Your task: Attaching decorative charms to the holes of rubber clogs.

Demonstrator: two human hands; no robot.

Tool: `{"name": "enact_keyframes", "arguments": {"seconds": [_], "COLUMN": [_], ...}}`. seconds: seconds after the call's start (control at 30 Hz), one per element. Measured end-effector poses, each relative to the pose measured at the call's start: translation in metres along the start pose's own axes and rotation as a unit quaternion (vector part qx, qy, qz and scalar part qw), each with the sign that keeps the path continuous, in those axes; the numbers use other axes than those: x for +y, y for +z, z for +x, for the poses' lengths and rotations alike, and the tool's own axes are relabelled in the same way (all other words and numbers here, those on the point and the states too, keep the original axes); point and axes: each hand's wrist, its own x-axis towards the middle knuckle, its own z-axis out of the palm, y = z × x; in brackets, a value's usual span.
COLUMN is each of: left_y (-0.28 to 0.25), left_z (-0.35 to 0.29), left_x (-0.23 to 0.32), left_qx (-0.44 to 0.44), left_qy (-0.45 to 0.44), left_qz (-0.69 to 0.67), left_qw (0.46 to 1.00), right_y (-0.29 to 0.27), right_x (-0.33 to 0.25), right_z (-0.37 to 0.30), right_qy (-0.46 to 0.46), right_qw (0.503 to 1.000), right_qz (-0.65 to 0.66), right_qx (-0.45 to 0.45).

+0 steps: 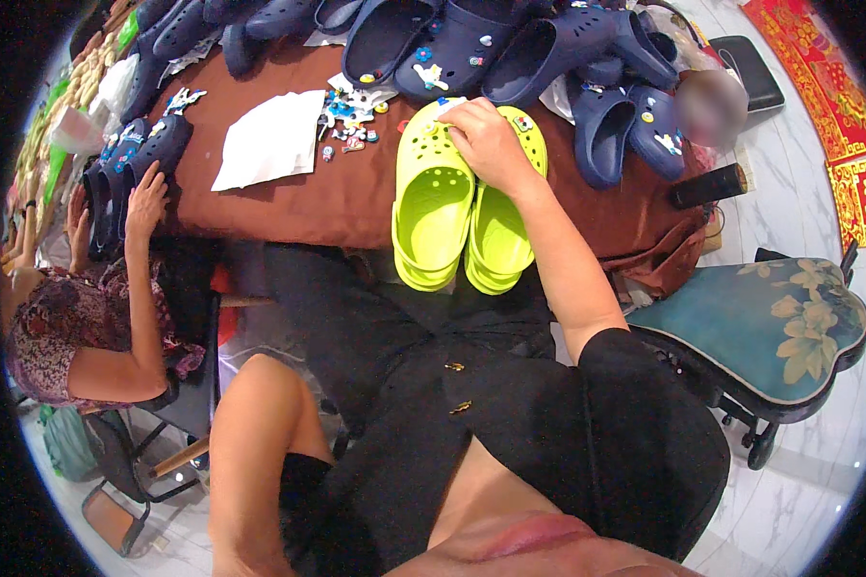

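Note:
My right hand [491, 144] is closed over the toe ends of a pair of lime-green clogs [433, 216], with its fingers bent between the two. Their openings face me and their heels jut past the near edge of the brown-covered table [250, 207]. A small blue and white charm [445, 102] shows by my fingertips; what else the fingers touch is hidden. My left arm [260, 413] is bent, and its hand lies outside the picture. Left of the clogs is a heap of small colourful shoe charms [351, 113], beside a sheet of white paper [271, 139].
Navy clogs [452, 48] with charms line the table's far side, and another navy pair [635, 135] stands at the right. At the left, a co-worker's hands [146, 197] touch navy clogs [154, 149]. A black cylinder [707, 186] and a blue-green chair [760, 327] are at the right.

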Motion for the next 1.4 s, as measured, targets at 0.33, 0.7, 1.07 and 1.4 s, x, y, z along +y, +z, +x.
{"name": "enact_keyframes", "arguments": {"seconds": [0.33,0.7,1.07,1.4], "left_y": [-0.079,0.036,0.094,0.131], "left_z": [0.004,-0.12,-0.214,-0.222], "left_x": [0.125,0.023,-0.083,-0.128], "left_qx": [0.221,-0.067,-0.412,-0.343], "left_qy": [0.221,-0.246,-0.147,-0.103], "left_qz": [-0.382,-0.096,0.339,0.291], "left_qw": [0.87,0.962,0.833,0.887], "right_y": [0.004,0.0,0.0,-0.003], "right_x": [0.003,-0.002,-0.002,-0.007], "right_z": [-0.002,-0.001,-0.003,0.001], "right_qy": [0.01,0.032,0.062,0.089], "right_qw": [1.0,0.999,0.997,0.991], "right_qz": [0.007,-0.007,0.012,0.024], "right_qx": [-0.002,-0.023,-0.053,-0.095]}}
